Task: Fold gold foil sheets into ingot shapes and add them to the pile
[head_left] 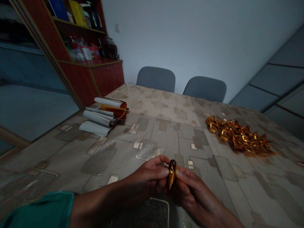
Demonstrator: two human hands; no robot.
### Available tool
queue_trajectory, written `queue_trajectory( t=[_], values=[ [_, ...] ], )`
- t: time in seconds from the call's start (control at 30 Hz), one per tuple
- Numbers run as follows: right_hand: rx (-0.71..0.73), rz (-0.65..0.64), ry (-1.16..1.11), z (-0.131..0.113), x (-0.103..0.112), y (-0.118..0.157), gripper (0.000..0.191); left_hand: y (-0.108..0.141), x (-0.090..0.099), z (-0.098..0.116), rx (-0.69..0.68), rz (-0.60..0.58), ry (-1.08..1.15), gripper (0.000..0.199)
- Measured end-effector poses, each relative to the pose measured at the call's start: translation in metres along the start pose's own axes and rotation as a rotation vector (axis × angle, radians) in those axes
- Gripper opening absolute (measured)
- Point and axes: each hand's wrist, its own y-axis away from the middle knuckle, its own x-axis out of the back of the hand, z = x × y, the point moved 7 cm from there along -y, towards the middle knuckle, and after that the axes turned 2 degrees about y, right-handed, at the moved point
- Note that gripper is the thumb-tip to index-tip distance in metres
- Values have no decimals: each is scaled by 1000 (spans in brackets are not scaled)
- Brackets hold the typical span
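Observation:
Between my two hands is a small folded piece of shiny gold foil paper [172, 177], narrow and upright, held above the near part of the table. My left hand [152, 174] pinches its left side with thumb and fingers. On the other side my right hand [193, 188] grips it the same way, the thumb near its edge. The lower fingers of both hands are partly hidden behind the foil and in shadow. To the right on the table lies a heap of similar folded gold foil pieces [244, 136].
A stack of curled sheets [102, 118], white and gold, lies at the table's left. The table [166, 110] has a patterned cloth. Two grey chairs [155, 78] stand at its far side. Behind on the left is a red-brown cabinet [106, 76] with shelves of goods.

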Motion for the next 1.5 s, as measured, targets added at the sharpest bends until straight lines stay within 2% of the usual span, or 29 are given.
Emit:
queue_trajectory(
  t=[0.33, 0.6, 0.77, 0.93, 1.03, 1.13, 1.3, 1.5],
  values=[
    [19, -41, 90, -1, -3, 2, 41, -2, -1, -3, -36, -24, -12, 35],
    [4, -104, 49, 4, -7, 1, 39, -1, -5, -3, -31, -53, 19, 34],
    [-20, -109, 52, 5, -4, 1, 28, 1, -7, -4, -11, -45, 52, 32],
    [-6, -106, 71, 5, -4, 2, 24, 1, -13, 2, -90, -118, 43, 39],
    [-8, -119, 81, 5, -6, 2, 25, 0, -11, 2, -109, -88, 7, 42],
    [-1, -140, 89, 4, -9, 3, 34, 0, -8, 1, -102, -46, -16, 37],
    [-11, -66, 78, 5, -4, 2, 22, 0, -10, 2, -107, -37, 1, 38],
    [33, -2, 108, 0, -4, 3, 25, 2, -10, 2, -70, -54, 48, 40]
  ],
)
